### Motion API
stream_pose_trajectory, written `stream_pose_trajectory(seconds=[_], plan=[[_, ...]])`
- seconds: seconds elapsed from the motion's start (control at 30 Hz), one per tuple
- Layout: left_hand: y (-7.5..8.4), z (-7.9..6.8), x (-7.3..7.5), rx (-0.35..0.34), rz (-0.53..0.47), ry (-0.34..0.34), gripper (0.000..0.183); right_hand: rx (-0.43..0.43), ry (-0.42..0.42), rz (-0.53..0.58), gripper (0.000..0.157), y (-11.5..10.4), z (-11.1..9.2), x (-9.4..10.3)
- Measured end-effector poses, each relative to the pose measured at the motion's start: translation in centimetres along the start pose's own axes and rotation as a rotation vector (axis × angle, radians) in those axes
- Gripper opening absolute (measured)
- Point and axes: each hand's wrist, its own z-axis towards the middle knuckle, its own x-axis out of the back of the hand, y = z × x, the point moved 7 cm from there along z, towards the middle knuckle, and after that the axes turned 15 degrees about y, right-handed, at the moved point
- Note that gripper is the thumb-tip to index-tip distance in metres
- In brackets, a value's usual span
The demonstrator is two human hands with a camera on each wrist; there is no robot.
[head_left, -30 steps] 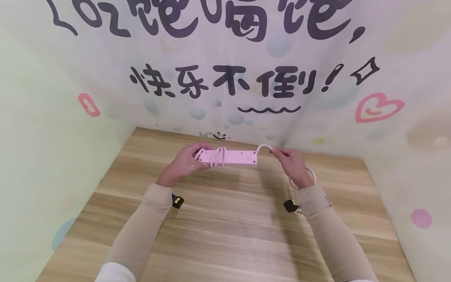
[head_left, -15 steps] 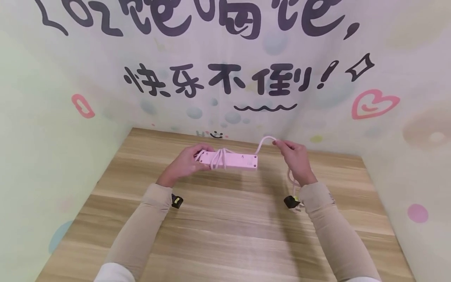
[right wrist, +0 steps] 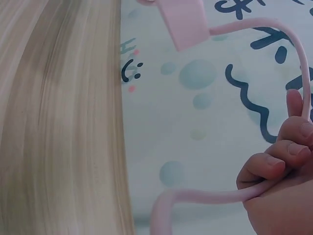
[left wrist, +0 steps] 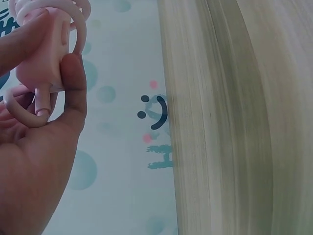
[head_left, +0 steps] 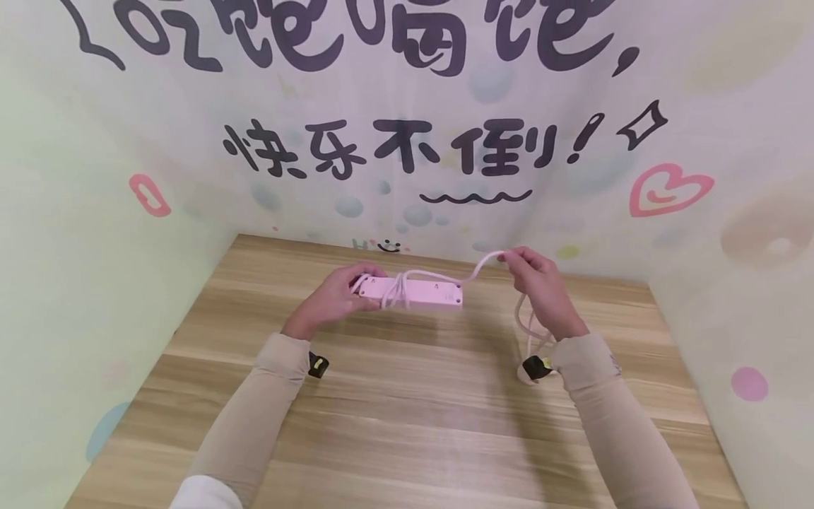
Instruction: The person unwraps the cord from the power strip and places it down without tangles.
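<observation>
A pink power strip (head_left: 431,291) is held up over the wooden table, its screwed underside facing the head camera. My left hand (head_left: 333,297) grips its left end, with thumb and fingers on opposite sides in the left wrist view, where a cord bend (left wrist: 24,115) shows below the strip's end (left wrist: 39,68). Several turns of pale pink cord (head_left: 396,288) wrap the strip near that hand. To the right, my right hand (head_left: 537,286) pinches the cord, its fingers (right wrist: 264,166) curled round it in the right wrist view. The slack cord (head_left: 523,322) hangs below that hand towards the table.
The wooden table (head_left: 407,424) extends beneath both arms. Printed fabric walls (head_left: 407,92) stand at its back and sides, the back one close behind the hands. A black wrist camera (head_left: 537,367) under the right cuff overlaps part of the hanging cord; another (head_left: 319,365) sits at the left cuff.
My right hand has moved up and to the right, drawing the cord with it. The cord now runs along the strip's upper edge from the turns. My left hand stays almost in place.
</observation>
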Motion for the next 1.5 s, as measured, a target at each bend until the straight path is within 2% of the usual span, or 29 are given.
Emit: stream_pose_trajectory(seconds=[0.1, 0.2, 0.43, 0.57, 0.77, 1.03, 1.27, 1.5], plan=[[-0.2, 0.0, 0.1, 0.010, -0.005, 0.011, 0.047, 0.020, -0.025, -0.068, 0.034, -0.4, -0.4, 0.1], [-0.3, -0.1, 0.3, 0.024, -0.004, 0.029, 0.046, 0.046, -0.057, -0.117, 0.034, -0.8, -0.8, 0.0], [-0.4, 0.0, 0.9, 0.040, -0.003, 0.066, 0.046, 0.111, -0.145, -0.119, 0.030, -1.5, -1.7, 0.1], [-0.5, 0.2, 1.1, 0.029, -0.014, 0.084, 0.046, 0.119, -0.210, -0.123, 0.028, -1.6, -2.3, 0.2], [-0.6, 0.2, 1.9, 0.031, -0.003, 0.137, 0.047, 0.096, -0.322, -0.246, 0.029, -1.0, -3.4, -0.1], [-0.6, 0.3, 2.4, 0.049, -0.005, 0.169, 0.049, 0.197, -0.411, -0.380, 0.020, -0.6, -4.5, -1.4], [-0.6, 0.4, 2.8, 0.046, -0.034, 0.197, 0.051, 0.179, -0.518, -0.349, 0.017, 0.7, -5.1, -2.4], [-0.4, 0.5, 2.9, 0.040, -0.026, 0.206, 0.052, 0.191, -0.517, -0.357, 0.018, 2.2, -5.3, -3.2]])
